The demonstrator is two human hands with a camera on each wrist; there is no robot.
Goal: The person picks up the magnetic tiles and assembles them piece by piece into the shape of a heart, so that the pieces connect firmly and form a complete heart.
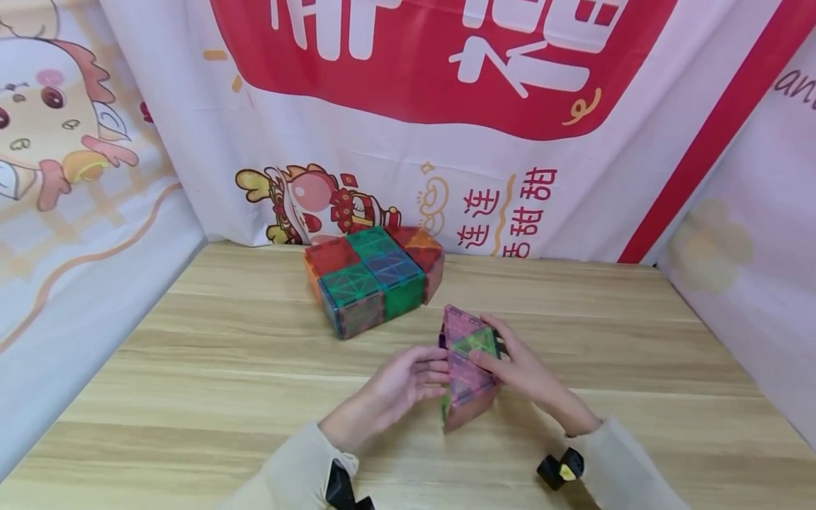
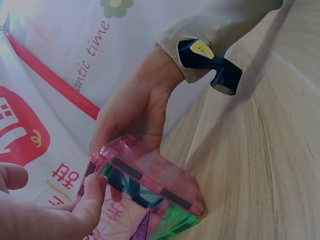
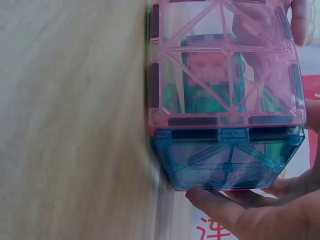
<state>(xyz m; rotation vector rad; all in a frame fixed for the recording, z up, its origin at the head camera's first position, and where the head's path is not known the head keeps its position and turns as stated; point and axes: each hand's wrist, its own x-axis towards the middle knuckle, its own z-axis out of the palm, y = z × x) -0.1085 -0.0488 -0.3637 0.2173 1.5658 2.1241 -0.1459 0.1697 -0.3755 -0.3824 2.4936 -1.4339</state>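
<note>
A small box-like build of translucent magnetic tiles (image 1: pixel 470 383), mostly pink, stands on the table between both hands. A green triangle shows on its top. In the right wrist view, a blue tile (image 3: pixel 227 159) forms one side, joined to a pink one. My right hand (image 1: pixel 521 368) grips the build from the right, thumb on top and fingers round the far side. My left hand (image 1: pixel 397 388) is at its left side, fingers fairly straight and touching it. One left fingertip (image 2: pixel 95 186) meets the pink edge in the left wrist view.
Farther back and to the left sits a larger block of red, green, blue and orange magnetic tiles (image 1: pixel 403 297). The wooden table (image 1: pixel 210 368) ends at a printed cloth (image 1: pixel 382 134) behind, with more cloth along both sides.
</note>
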